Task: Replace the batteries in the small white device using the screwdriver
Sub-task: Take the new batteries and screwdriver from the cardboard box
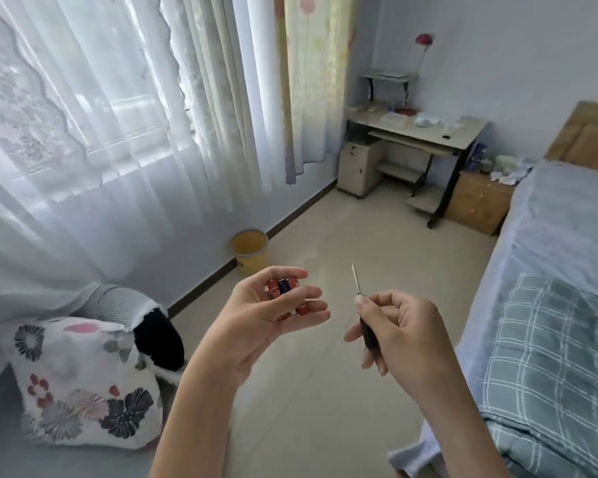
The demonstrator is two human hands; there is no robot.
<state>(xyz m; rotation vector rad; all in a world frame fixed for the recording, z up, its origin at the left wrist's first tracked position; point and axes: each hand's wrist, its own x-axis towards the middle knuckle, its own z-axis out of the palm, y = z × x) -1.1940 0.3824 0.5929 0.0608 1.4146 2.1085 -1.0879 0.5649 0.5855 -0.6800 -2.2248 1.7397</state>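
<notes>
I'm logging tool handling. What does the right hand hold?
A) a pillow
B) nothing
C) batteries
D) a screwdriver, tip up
D: the right hand grips the black-handled screwdriver, shaft pointing up; the batteries sit in the left hand.

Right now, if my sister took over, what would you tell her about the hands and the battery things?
Left hand grips the red and dark-blue batteries.
Right hand holds the screwdriver, tip up, apart from the left hand.
White device not clearly visible; the left hand may hide it.
Done: cannot tell if these batteries are old or new.
Left: likely fitting batteries, then closing up with the screwdriver.
</notes>
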